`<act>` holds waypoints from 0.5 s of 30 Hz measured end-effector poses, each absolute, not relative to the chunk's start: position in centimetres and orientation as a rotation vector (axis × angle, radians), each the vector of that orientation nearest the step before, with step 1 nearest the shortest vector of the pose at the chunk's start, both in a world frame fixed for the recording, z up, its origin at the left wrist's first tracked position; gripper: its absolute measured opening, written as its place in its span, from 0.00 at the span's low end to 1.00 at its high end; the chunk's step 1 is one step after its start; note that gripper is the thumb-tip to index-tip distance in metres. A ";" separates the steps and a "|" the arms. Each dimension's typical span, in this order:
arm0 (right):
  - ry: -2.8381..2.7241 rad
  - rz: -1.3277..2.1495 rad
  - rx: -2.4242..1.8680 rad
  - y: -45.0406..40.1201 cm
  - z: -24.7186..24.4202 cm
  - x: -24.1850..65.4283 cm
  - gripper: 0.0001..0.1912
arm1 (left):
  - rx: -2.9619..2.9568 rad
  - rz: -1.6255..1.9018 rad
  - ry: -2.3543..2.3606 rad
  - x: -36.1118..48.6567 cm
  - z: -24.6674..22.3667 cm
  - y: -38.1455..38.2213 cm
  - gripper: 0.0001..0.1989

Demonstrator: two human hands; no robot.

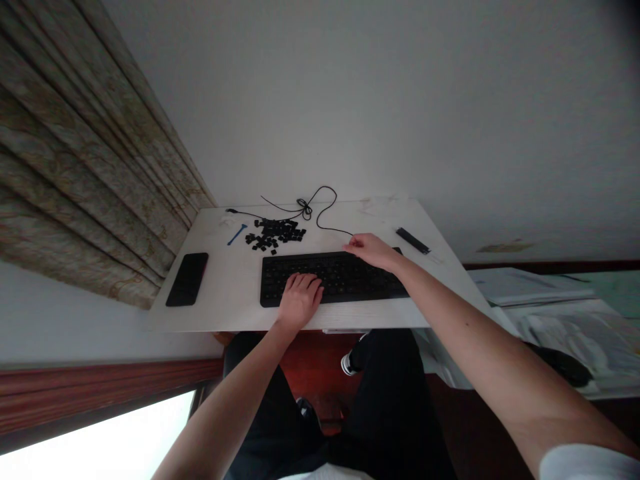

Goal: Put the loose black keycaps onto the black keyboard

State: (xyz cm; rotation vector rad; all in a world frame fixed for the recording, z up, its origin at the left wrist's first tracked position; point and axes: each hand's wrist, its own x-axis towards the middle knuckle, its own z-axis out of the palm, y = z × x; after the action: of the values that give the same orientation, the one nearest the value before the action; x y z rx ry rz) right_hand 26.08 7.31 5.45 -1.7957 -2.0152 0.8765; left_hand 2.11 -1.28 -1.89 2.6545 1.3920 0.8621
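A black keyboard [350,283] lies near the front edge of the white table. My left hand [301,297] rests on its left half, palm down, with the fingers spread a little over the keys. At the keyboard's back edge, my right hand [371,251] is closed, thumb and fingers together; what they may hold is too small to make out. The black cable [327,228] runs from beside those fingertips to a knot further back. Behind the keyboard's left part is a pile of loose black keycaps [278,232].
A blue tool [237,235] lies left of the keycaps. The black phone [187,279] is at the table's left side. A dark narrow strip [413,241] lies at the back right. A curtain [90,153] hangs on the left, and a wall stands behind the white table [230,303].
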 end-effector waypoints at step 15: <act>-2.394 0.748 -1.743 7.5 3.6 26.4 0.33 | 2.552 0.973 1.359 1.3 -1.7 -1.0 0.11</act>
State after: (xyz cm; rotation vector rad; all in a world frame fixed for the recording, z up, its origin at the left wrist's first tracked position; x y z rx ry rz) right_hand 26.37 7.52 3.63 -1.7429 -2.3942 0.7475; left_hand 1.32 -0.99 -1.73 2.5522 1.3586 0.9727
